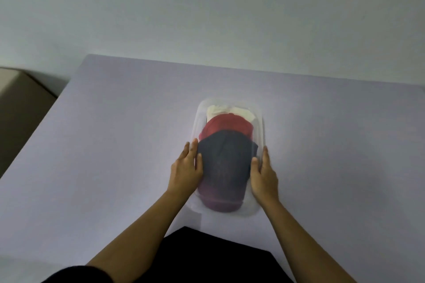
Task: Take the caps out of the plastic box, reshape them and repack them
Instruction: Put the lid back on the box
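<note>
Plastic box of caps is sitting near the surface's 6 o'clock edge, well apart from the others. Left hand at 9 and right hand at 3 are pressing straight fingers against its sides.

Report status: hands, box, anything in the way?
Left hand and right hand flat against box sides, fingers straight. Dark cap, red cap, cream cap packed inside, none out. Nothing seen in the way.

Plastic box: clear, faintly frosted. Colours recorded inside: cream cap, red cap, navy cap, maroon cap. Table: plain pale lavender. Clothing: black.
</note>
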`<act>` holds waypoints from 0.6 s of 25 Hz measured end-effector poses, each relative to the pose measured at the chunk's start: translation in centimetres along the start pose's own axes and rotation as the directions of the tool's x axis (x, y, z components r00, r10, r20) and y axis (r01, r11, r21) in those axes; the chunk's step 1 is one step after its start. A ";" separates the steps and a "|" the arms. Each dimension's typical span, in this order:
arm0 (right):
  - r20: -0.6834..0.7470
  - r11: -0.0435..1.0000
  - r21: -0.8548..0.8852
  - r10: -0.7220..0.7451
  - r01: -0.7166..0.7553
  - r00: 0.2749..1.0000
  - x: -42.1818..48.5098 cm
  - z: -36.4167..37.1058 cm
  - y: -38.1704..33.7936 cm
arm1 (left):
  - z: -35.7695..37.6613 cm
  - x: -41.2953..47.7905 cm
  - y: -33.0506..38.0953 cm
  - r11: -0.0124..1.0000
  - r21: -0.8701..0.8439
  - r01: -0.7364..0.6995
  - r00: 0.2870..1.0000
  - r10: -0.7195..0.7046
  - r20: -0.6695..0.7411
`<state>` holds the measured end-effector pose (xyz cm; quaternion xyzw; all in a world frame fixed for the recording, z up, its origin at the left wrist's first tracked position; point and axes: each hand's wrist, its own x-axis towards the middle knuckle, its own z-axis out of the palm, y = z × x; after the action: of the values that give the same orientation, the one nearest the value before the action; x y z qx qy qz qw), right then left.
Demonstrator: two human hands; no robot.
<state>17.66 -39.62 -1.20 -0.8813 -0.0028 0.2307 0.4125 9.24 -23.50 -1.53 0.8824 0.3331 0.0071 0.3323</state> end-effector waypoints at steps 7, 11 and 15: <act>-0.053 0.995 -0.096 -0.044 0.039 0.998 0.3 0.3 0.6 | 0.7 -0.3 -0.4 0.998 0.065 0.002 1.000 -0.001 -0.016; -0.067 1.000 -0.028 -0.013 0.011 0.998 0.3 0.4 0.7 | 0.6 -0.4 -0.3 0.999 0.047 -0.013 1.000 0.014 -0.028; -0.084 0.999 0.006 -0.052 0.053 0.995 0.3 0.2 0.5 | 0.4 -0.3 -0.3 1.000 -0.019 -0.001 1.000 0.001 -0.018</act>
<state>17.72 -39.74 -1.79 -0.8881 -0.0079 0.1827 0.4218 8.92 -23.73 -2.00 0.8793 0.3357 0.0184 0.3374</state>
